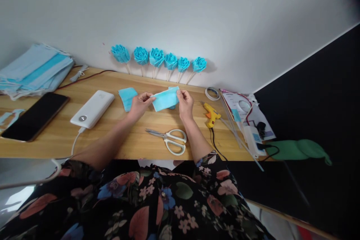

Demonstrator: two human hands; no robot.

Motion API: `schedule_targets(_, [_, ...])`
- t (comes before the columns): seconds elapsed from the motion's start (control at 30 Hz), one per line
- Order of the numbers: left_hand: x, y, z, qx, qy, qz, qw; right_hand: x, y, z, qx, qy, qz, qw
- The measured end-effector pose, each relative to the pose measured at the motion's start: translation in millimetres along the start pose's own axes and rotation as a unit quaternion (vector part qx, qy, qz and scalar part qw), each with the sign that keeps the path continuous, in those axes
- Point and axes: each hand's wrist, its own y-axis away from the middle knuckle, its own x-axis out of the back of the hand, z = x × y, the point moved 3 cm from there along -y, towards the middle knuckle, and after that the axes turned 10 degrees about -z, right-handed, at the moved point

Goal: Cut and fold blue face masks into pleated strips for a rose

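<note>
- Plain white wall [180,7] backs a wooden table [157,120]; clock positions take the held sheet as the dial's centre.
- Blue sheet [165,99]: between the hands, over the table. The left hand [140,104] pinches its nine o'clock end between thumb and fingers; the right hand [185,102] pinches the opposite end likewise, probably to keep the thin material spread flat.
- Another blue piece [127,95] lies at nine, just beside the left hand.
- Six blue roses [156,57] lean on the wall from half past ten to half past one, stems down, perhaps so the heads stay uncrushed.
- Scissors [164,135] lie at six, handles toward the right forearm, seemingly for easy reach.
- Yellow glue gun [211,114] rests before four, nozzle pointing away from the body, presumably for safety.
- Mask stack [36,69] sits at half past nine, set well aside.
- Writing: the power bank [92,108], just below nine, has a round mark and faint characters; printed paper [232,101] lies past three. None is legible.
</note>
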Motion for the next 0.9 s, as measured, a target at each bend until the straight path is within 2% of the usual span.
schedule_targets(0.27, [-5.1, 4.8, 5.4, 0.072, 0.069, -0.056, 0.993, 0.6, 0.4, -4.8, -0.011, 0.004, 0.019, 1.0])
schedule_targets(0.5, [-5.1, 5.3, 4.4, 0.083, 0.15, -0.073, 0.983, 0.9, -0.9, -1.3, -0.004, 0.02, 0.012, 1.0])
schedule_targets(0.7, [-8.8, 4.9, 4.7, 0.077, 0.142, -0.086, 0.983, 1.5, -0.7, -0.8, 0.0, 0.017, 0.016, 1.0])
schedule_targets(0.9, [-7.7, 4.4, 3.8, 0.064, 0.102, -0.077, 0.99, 1.0, -0.5, -2.3, 0.008, -0.034, 0.02, 0.999])
